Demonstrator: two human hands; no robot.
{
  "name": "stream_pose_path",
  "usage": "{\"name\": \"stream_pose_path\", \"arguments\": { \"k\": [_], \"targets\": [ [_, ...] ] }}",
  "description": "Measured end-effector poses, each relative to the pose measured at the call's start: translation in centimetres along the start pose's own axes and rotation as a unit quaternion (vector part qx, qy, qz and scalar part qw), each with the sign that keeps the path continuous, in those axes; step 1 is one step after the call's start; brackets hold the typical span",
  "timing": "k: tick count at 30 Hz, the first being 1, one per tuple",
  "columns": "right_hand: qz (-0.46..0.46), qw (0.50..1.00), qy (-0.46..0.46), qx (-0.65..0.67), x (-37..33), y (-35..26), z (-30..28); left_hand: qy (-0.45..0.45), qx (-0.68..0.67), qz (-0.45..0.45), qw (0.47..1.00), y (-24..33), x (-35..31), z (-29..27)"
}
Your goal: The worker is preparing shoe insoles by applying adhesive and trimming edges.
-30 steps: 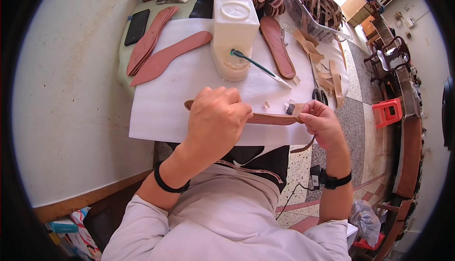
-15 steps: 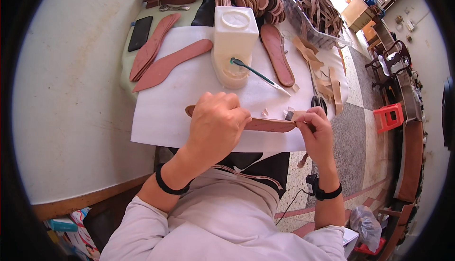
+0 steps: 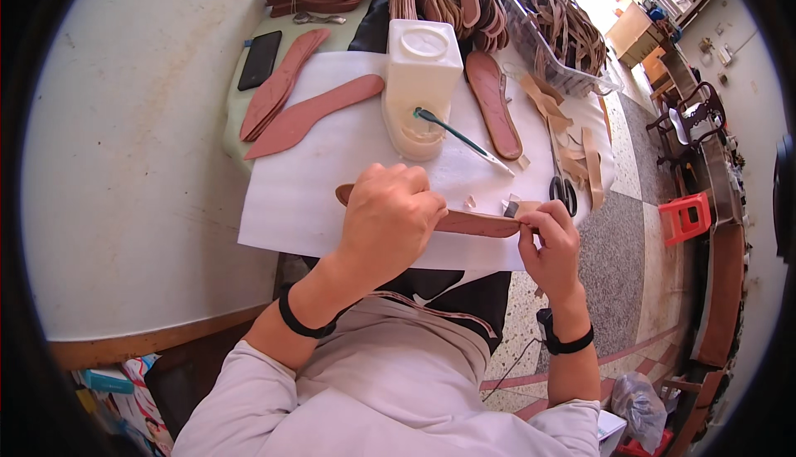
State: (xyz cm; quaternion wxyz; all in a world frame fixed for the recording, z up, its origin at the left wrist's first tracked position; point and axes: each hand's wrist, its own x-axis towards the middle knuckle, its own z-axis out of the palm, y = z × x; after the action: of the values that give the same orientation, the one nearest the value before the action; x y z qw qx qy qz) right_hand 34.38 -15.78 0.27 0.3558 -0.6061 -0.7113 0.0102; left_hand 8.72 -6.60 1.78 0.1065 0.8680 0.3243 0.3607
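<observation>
The sole (image 3: 477, 224) is held crosswise over the near part of the white sheet (image 3: 290, 200), tilted, its pink face turned partly towards the body; whether the sheet is touched cannot be told. Its middle is grasped from above by the curled left hand (image 3: 390, 211), presumably for steadiness. Its right end is pinched between thumb and fingers of the right hand (image 3: 551, 237), probably for finer control at the edge.

The tub (image 3: 424, 59) is set just beyond, its opening turned towards the hands, seemingly for easy reach; the brush (image 3: 464, 138) is left with its head in that opening, perhaps to be kept wet. The scissors (image 3: 564, 196) and tan scraps (image 3: 593, 167) are placed to the right, apparently clear of the work. Loose soles (image 3: 323, 113) are laid to the left.
</observation>
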Motion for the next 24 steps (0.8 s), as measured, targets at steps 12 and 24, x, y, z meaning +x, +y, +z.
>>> {"name": "stream_pose_path", "arguments": {
  "k": [12, 24],
  "targets": [
    [0.021, 0.999, 0.017, 0.043, 1.0, -1.4, -1.4, 0.011, 0.0, 0.04, 0.999, 0.1, 0.7, -1.6],
    [-0.082, 0.996, 0.035, 0.008, 2.5, -9.0, -3.1, 0.016, -0.075, 0.04, 0.996, 2.7, -0.4, -6.0]
  ]
}}
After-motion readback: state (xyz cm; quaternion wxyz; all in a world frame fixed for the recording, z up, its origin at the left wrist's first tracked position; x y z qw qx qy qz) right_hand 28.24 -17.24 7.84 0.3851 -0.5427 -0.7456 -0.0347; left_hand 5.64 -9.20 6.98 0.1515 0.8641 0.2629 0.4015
